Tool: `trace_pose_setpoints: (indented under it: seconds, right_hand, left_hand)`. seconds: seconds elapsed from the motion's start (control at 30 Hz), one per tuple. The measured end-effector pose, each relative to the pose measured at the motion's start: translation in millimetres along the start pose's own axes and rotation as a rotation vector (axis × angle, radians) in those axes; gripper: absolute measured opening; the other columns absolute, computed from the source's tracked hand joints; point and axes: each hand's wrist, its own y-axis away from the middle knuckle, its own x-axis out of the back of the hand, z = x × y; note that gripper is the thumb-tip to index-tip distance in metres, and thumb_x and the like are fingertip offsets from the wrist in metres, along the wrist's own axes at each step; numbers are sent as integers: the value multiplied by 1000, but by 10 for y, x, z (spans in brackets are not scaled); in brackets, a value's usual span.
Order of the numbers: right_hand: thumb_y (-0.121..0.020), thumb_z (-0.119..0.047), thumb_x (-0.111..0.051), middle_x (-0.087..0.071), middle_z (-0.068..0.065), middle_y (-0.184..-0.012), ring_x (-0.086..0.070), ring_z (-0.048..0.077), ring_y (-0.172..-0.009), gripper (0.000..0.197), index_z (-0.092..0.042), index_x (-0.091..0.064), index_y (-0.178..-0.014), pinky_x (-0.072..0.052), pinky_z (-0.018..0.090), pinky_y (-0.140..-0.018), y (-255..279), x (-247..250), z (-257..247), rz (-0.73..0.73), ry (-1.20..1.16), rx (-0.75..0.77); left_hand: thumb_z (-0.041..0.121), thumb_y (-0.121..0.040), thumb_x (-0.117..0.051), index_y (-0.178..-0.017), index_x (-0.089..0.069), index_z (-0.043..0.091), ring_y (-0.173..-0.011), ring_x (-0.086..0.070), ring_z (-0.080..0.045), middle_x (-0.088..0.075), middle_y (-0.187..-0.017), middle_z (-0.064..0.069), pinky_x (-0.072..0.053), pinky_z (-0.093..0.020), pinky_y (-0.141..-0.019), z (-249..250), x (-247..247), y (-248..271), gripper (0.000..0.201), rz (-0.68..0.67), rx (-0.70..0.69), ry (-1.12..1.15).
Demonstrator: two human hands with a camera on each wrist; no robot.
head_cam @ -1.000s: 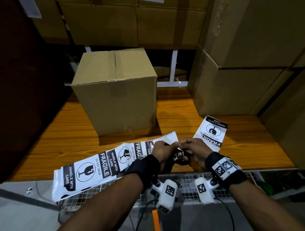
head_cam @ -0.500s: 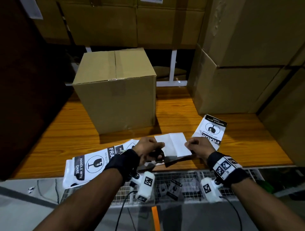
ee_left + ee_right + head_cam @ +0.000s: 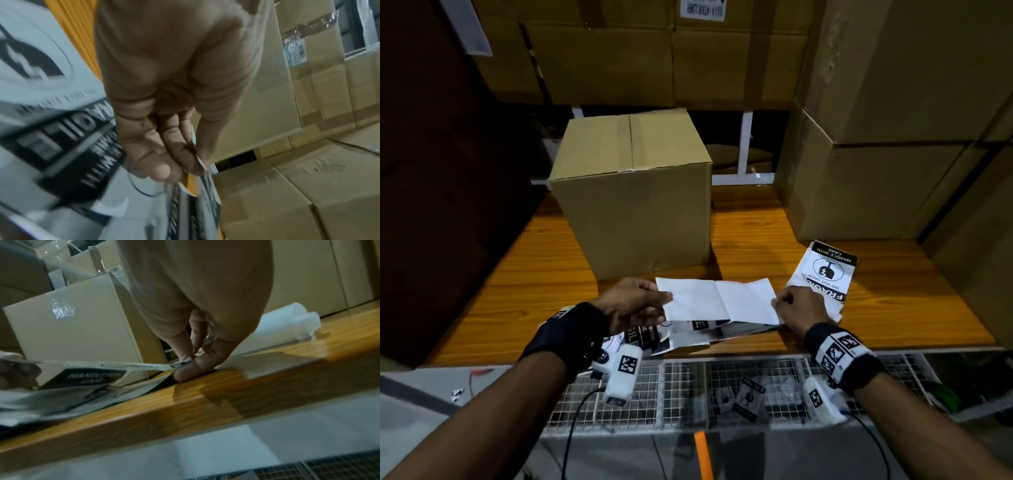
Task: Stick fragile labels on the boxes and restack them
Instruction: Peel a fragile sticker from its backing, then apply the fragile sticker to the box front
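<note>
A strip of black-and-white fragile labels (image 3: 717,303) is stretched between my hands just above the wooden table (image 3: 524,284), its blank white back facing up. My left hand (image 3: 635,303) pinches the strip's left end; more labels (image 3: 51,146) bunch up under that hand. My right hand (image 3: 796,310) pinches the strip's right end (image 3: 180,364) close to the table's front edge. A closed brown cardboard box (image 3: 633,192) stands right behind the strip. One loose fragile label (image 3: 825,270) lies on the table beyond my right hand.
Large stacked cartons (image 3: 876,164) line the right side, and more cartons (image 3: 664,58) fill the back. A dark wall (image 3: 441,171) closes the left. A wire mesh shelf (image 3: 688,387) with a few labels on it runs below the table's front edge.
My hands have moved apart and pulled the strip out between them with its white back up. The long run of labels at the left has been drawn in under my left hand.
</note>
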Motion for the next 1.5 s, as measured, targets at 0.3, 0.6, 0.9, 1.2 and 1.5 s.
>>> trace_pose_setpoints:
  seconds: [0.3, 0.6, 0.9, 1.2, 1.5]
  right_hand:
    - [-92, -20, -65, -72, 15, -96, -60, 36, -101, 14, -9, -72, -89, -51, 40, -84, -21, -44, 26, 44, 115, 21]
    - [-92, -22, -65, -70, 18, -101, -61, 36, -99, 15, -9, -68, -98, -51, 40, -83, -1, 12, 28, 75, 194, 44]
    - [-93, -31, -62, -57, 19, -114, -51, 38, -105, 35, -7, -58, -118, -47, 44, -76, 388, 62, -184, 326, 353, 330]
    - [-98, -18, -53, -62, 13, -117, -49, 38, -110, 17, -20, -69, -106, -42, 42, -90, 211, 40, -149, 153, 396, 300]
    - [-85, -39, -71, -50, 4, -135, -43, 17, -126, 61, -15, -52, -138, -35, 32, -105, 843, 103, -905, 137, -46, 889]
  left_hand:
    - [4, -84, -74, -70, -57, 7, -48, -52, -16, -49, -59, -10, -57, -29, -54, -51, 348, 223, 22, 39, 8, -9]
    - [8, -76, -77, -75, -53, 8, -54, -51, -19, -49, -65, -10, -61, -34, -65, -1, 726, 545, 24, 113, -44, 74]
    - [-3, -85, -72, -126, -45, 26, -65, -59, -20, -63, -95, -14, -55, -40, -73, 241, 234, 805, 58, 139, -251, 323]
    - [-15, -88, -54, -91, -59, 7, -67, -59, -19, -59, -92, -12, -53, -28, -54, 387, -45, 1091, 23, 232, -469, 188]
    - [5, -90, -66, -89, -57, 8, -68, -56, -23, -62, -73, -7, -49, -37, -69, 395, -47, 1074, 10, 160, -438, 91]
